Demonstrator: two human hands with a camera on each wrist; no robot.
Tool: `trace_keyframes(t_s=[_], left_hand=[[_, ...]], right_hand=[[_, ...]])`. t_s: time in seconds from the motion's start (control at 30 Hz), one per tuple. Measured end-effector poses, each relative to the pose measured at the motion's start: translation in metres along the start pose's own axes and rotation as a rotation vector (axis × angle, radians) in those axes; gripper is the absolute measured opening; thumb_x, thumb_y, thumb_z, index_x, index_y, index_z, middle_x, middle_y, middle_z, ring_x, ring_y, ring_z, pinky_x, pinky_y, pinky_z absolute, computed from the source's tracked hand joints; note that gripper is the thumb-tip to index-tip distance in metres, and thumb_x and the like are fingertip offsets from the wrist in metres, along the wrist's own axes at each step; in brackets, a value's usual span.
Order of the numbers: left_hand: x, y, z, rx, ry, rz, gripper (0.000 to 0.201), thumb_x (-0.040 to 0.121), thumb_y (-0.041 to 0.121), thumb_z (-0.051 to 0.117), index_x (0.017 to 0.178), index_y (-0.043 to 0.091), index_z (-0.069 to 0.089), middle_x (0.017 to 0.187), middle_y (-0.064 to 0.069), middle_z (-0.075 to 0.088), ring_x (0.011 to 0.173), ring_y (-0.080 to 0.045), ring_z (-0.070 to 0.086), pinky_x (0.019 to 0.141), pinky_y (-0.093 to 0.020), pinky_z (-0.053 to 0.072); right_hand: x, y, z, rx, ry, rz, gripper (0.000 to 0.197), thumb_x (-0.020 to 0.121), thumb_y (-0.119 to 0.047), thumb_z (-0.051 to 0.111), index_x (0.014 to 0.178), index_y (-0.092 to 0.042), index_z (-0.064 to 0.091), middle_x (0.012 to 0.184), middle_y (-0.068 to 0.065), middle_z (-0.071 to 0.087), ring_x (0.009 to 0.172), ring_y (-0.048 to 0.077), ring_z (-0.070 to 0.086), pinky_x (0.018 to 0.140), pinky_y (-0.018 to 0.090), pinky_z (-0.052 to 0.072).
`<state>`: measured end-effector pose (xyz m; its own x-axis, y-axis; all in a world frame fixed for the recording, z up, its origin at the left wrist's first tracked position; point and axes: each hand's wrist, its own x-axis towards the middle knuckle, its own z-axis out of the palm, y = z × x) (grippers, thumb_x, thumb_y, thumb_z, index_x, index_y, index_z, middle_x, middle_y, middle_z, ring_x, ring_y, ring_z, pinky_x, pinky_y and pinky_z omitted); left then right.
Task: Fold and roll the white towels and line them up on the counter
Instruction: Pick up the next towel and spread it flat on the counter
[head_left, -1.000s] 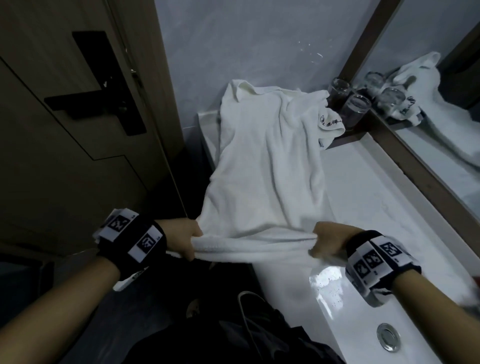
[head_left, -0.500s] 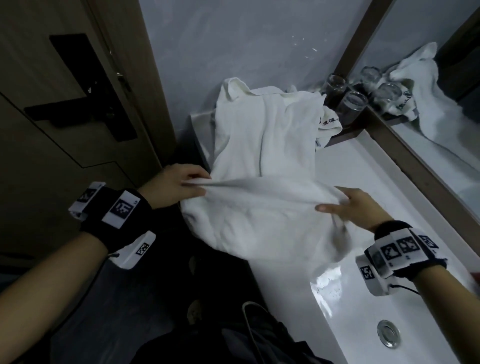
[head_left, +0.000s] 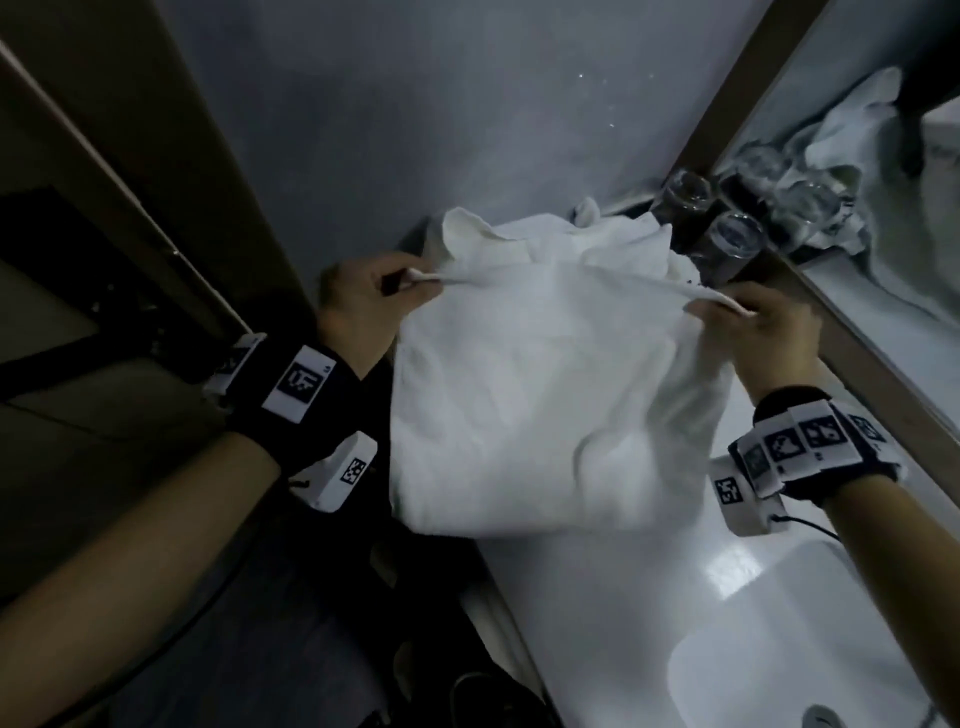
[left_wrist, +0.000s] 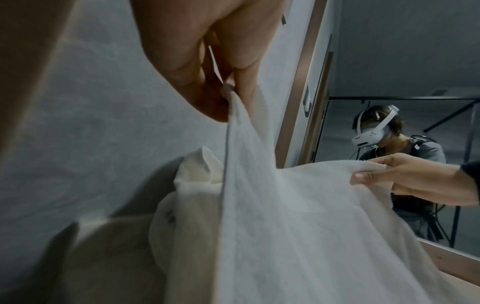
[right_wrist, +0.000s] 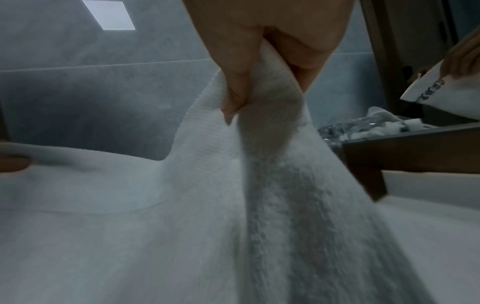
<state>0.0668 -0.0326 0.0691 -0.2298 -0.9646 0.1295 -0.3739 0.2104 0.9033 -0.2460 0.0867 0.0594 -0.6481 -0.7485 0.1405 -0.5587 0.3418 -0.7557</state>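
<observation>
A white towel (head_left: 545, 374) lies doubled over on the white counter (head_left: 613, 597), its near part folded forward over its far part. My left hand (head_left: 410, 278) pinches the towel's left corner near the grey wall. My right hand (head_left: 727, 309) pinches the right corner, close to the mirror's frame. The held edge is stretched between both hands, slightly above the towel beneath. In the left wrist view my left hand (left_wrist: 228, 96) pinches the towel (left_wrist: 298, 226) between thumb and fingers. The right wrist view shows my right hand (right_wrist: 262, 86) gripping bunched towel (right_wrist: 233, 205).
Upturned drinking glasses (head_left: 727, 236) stand on a dark ledge just beyond the towel's far right corner. A framed mirror (head_left: 883, 218) runs along the right. The sink basin (head_left: 779, 665) lies at the near right. A wooden door (head_left: 78, 312) is at the left.
Both hands carried the towel's near edge up from the counter's front and forward over the towel, to the far end by the wall. The towel now lies doubled.
</observation>
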Motion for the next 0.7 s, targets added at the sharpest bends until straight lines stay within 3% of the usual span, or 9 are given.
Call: trace_keyframes(t_s=[0.13,0.23,0.33,0.37,0.4,0.43,0.5,0.6,0.7], left_hand=[[0.049,0.008,0.022,0.133,-0.060,0.107,0.013,0.081,0.008,0.068,0.090,0.000,0.069,0.080,-0.009,0.060,0.075,-0.019,0.054,0.066,-0.008,0.041],[0.071,0.000,0.036,0.349,-0.152,0.098,0.016,0.085,0.008,0.061,0.089,-0.007,0.065,0.093,-0.024,0.062,0.086,-0.032,0.058,0.076,-0.027,0.042],[0.083,-0.015,0.040,0.448,-0.250,0.016,0.022,0.086,0.009,0.059,0.106,0.001,0.064,0.110,-0.022,0.059,0.100,-0.032,0.056,0.077,-0.020,0.034],[0.085,-0.020,0.039,0.440,-0.284,-0.015,0.027,0.085,0.010,0.060,0.112,0.005,0.062,0.113,-0.022,0.056,0.100,-0.031,0.056,0.077,-0.016,0.033],[0.085,-0.024,0.038,0.443,-0.316,-0.044,0.032,0.084,0.012,0.063,0.116,0.010,0.061,0.113,-0.022,0.052,0.099,-0.032,0.055,0.081,-0.016,0.034],[0.087,-0.028,0.037,0.482,-0.343,-0.056,0.035,0.084,0.017,0.064,0.119,0.014,0.059,0.110,-0.020,0.047,0.097,-0.033,0.054,0.087,-0.020,0.036],[0.089,-0.034,0.037,0.675,-0.378,-0.020,0.039,0.084,0.029,0.061,0.122,0.021,0.053,0.108,-0.017,0.044,0.095,-0.035,0.053,0.091,-0.031,0.042],[0.091,-0.037,0.041,0.855,-0.376,0.085,0.043,0.084,0.033,0.057,0.123,0.016,0.048,0.109,-0.021,0.050,0.096,-0.036,0.053,0.085,-0.037,0.044],[0.092,-0.039,0.043,0.822,-0.355,0.185,0.036,0.084,0.027,0.055,0.115,0.009,0.052,0.107,-0.019,0.056,0.096,-0.035,0.055,0.083,-0.039,0.046]], right_hand=[[0.044,-0.019,0.028,0.052,-0.020,-0.079,0.013,0.074,-0.023,0.076,0.085,-0.018,0.072,0.073,-0.002,0.064,0.060,-0.005,0.051,0.065,0.010,0.041],[0.071,-0.022,0.053,0.006,-0.098,-0.053,0.016,0.077,-0.023,0.073,0.088,-0.012,0.072,0.076,-0.001,0.061,0.064,0.000,0.053,0.062,0.010,0.040],[0.096,-0.019,0.071,-0.112,-0.113,-0.024,0.018,0.075,-0.024,0.074,0.078,-0.008,0.067,0.087,0.005,0.056,0.081,0.016,0.051,0.066,0.019,0.038],[0.104,-0.017,0.076,-0.130,-0.123,-0.012,0.019,0.075,-0.023,0.075,0.080,-0.008,0.067,0.097,0.008,0.055,0.091,0.018,0.051,0.074,0.018,0.038],[0.110,-0.017,0.079,-0.150,-0.149,0.001,0.026,0.075,-0.022,0.076,0.092,-0.005,0.068,0.115,0.011,0.054,0.106,0.021,0.050,0.091,0.020,0.037],[0.116,-0.017,0.081,-0.197,-0.194,-0.020,0.036,0.075,-0.021,0.076,0.105,-0.004,0.067,0.133,0.012,0.047,0.123,0.025,0.043,0.105,0.029,0.032],[0.128,-0.016,0.088,-0.419,-0.325,-0.173,0.039,0.075,-0.022,0.075,0.113,-0.013,0.067,0.149,0.006,0.034,0.140,0.026,0.024,0.115,0.042,0.015],[0.139,-0.018,0.098,-0.611,-0.491,-0.260,0.035,0.079,-0.024,0.069,0.113,-0.018,0.066,0.144,0.002,0.043,0.142,0.018,0.020,0.114,0.036,0.003],[0.138,-0.022,0.099,-0.573,-0.457,-0.248,0.027,0.080,-0.024,0.065,0.103,-0.010,0.069,0.122,0.012,0.062,0.130,0.020,0.042,0.113,0.036,0.009]])
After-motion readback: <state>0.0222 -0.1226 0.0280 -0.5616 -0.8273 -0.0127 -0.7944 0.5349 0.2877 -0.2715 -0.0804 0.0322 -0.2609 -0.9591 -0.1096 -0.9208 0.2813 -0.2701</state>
